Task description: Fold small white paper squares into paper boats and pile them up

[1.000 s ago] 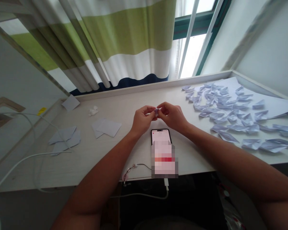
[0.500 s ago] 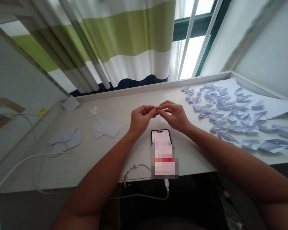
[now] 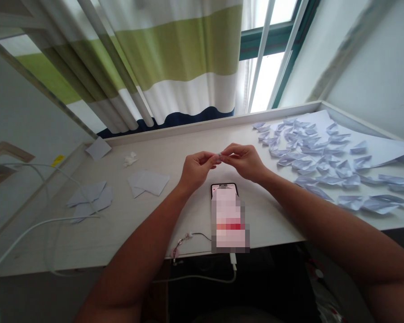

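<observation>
Between my fingertips a small folded piece of paper (image 3: 219,157) is pinched, mostly hidden by my fingers. My left hand (image 3: 198,170) and my right hand (image 3: 244,162) both grip it above the desk, just beyond a phone (image 3: 225,186). The phone lies below my hands, its screen partly covered by a pixelated patch. To the right, several folded paper boats (image 3: 301,163) lie in a loose spread, many of them on a white paper sheet (image 3: 380,152). To the left are loose paper squares (image 3: 148,183).
The white desk (image 3: 104,242) runs along a window with a striped curtain (image 3: 178,45). More paper pieces (image 3: 89,199) and a crumpled white scrap (image 3: 130,159) lie at the left. A white cable (image 3: 37,226) crosses the left side, and a charging cable hangs over the front edge.
My hands have drawn closer around the small paper, which now shows less between my fingers. The whole view has tilted slightly.
</observation>
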